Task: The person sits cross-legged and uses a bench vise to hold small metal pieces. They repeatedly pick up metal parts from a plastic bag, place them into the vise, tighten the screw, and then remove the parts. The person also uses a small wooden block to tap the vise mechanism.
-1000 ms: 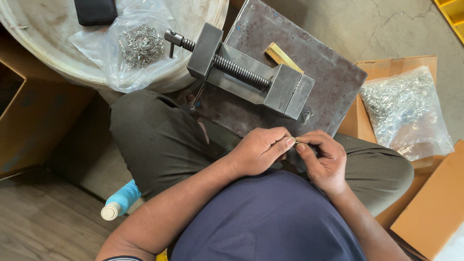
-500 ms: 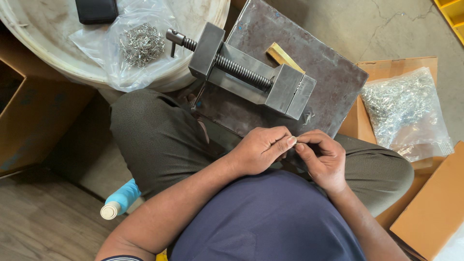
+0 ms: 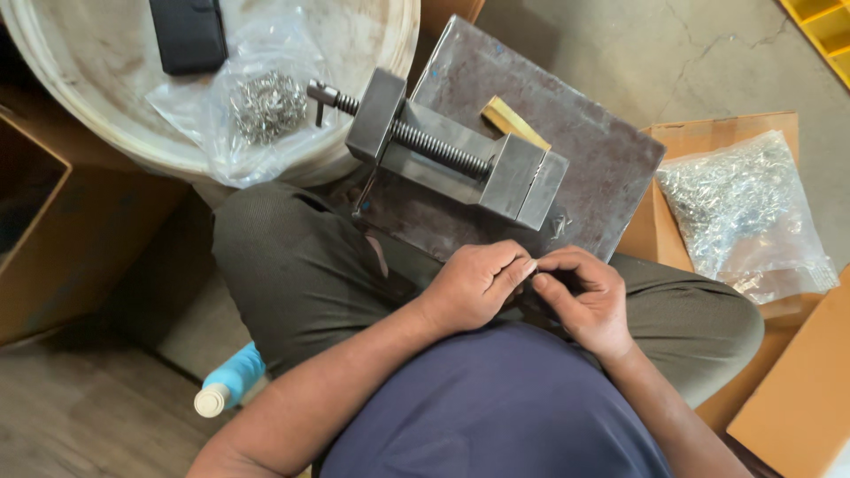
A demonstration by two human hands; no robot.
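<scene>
Head view, left to right: brown cardboard box (image 3: 35, 230) sits at far left, open side up; blue bottle w/ white cap (image 3: 228, 385) lies on the floor by the person's thigh, within reach. Round pale drum top (image 3: 88, 106) serves as a counter, carrying a black flat object (image 3: 188, 34) and a clear bag of small metal parts (image 3: 264, 106), prob. kept close for easy picking. Centre: steel vise (image 3: 452, 155) rests on a dark metal plate (image 3: 567, 133) laid across the lap/knee area, screw handle pointing left; a yellowish block (image 3: 513, 122) lies behind it on the plate. Vise sits just above the hands, so work stays near. Left hand (image 3: 474, 288) and right hand (image 3: 586, 296) meet over the lap, fingertips pinched together on a tiny metal piece (image 3: 534, 273), barely visible betw. the fingers; both grips closed tight around it, no gap showing. Right side: second clear bag of shiny metal bits (image 3: 735, 208) lies on flat cardboard (image 3: 673, 212), well apart from the hands; yellow bin corner (image 3: 828, 31) at top right.
</scene>
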